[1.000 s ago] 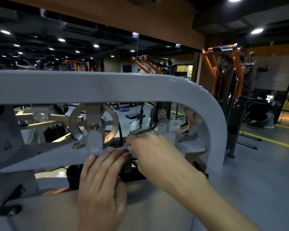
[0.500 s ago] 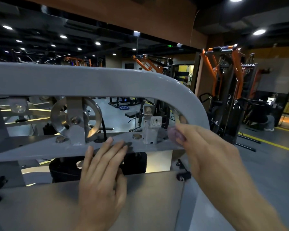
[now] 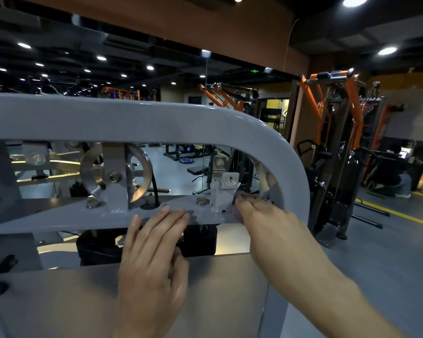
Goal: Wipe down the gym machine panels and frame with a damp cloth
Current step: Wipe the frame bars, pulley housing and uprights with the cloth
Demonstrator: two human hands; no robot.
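1. Grey painted steel fills the near view: the frame (image 3: pixel 137 118) runs across as a thick top bar and bends down in a rounded corner at the right
2. Under the bar a flat crossplate (image 3: pixel 59 215) spans the frame, and a silver pulley (image 3: pixel 116 175) stands on it in an upright bracket, with a black cable dropping through a hole just right of it
3. A small bracket (image 3: pixel 224 191) with a screw head sits on the crossplate near the corner, a bolt just to its left
4. The left hand (image 3: pixel 152 262) lies flat with straight fingers, palm over the top edge of the panel (image 3: pixel 59 301), fingertips resting on the front edge of the crossplate; it grasps nothing
5. The right hand (image 3: pixel 266 220) reaches to the crossplate just right of the small bracket, fingers bent down onto a pale pinkish cloth (image 3: pixel 238 214), of which only a small blurred bit shows under the fingertips; they seem to pinch it, though the grip is mostly hidden
6. The cloth touches the crossplate between the small bracket and the inner curve of the frame
7. Behind, a mirror reflects ceiling lights and benches; orange machines (image 3: pixel 332 123) stand at the right on grey floor with a yellow line (image 3: pixel 401 214)
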